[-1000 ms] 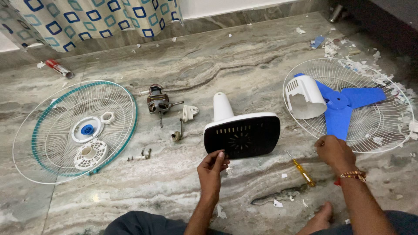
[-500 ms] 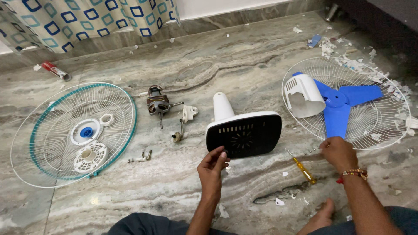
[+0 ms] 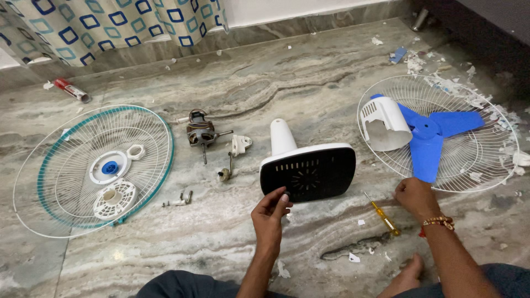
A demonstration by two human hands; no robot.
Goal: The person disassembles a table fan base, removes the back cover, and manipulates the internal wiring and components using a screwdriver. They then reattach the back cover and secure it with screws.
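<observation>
A marble floor (image 3: 309, 72) carries the parts of a taken-apart fan, with a patterned curtain (image 3: 110, 22) hanging along the far edge. Largest are the two wire guards: the teal-rimmed guard (image 3: 66, 204) at the left, holding a round white cap (image 3: 114, 200) and a small white ring (image 3: 135, 152), and the white guard (image 3: 486, 160) at the right, where a blue blade (image 3: 428, 135) and a white motor cover (image 3: 383, 124) lie. Between them the fan base (image 3: 308, 170) rests tilted, its dark underside facing the person. The left hand (image 3: 269, 216) touches the base's lower edge with loosely curled fingertips (not clamped around it). The right hand (image 3: 415, 196) rests as a loose fist on the white guard's near rim; what it grips, if anything, cannot be told. Smaller still: the motor (image 3: 200, 132), a yellow screwdriver (image 3: 382, 215) just beside the right hand, and loose screws (image 3: 179, 200).
</observation>
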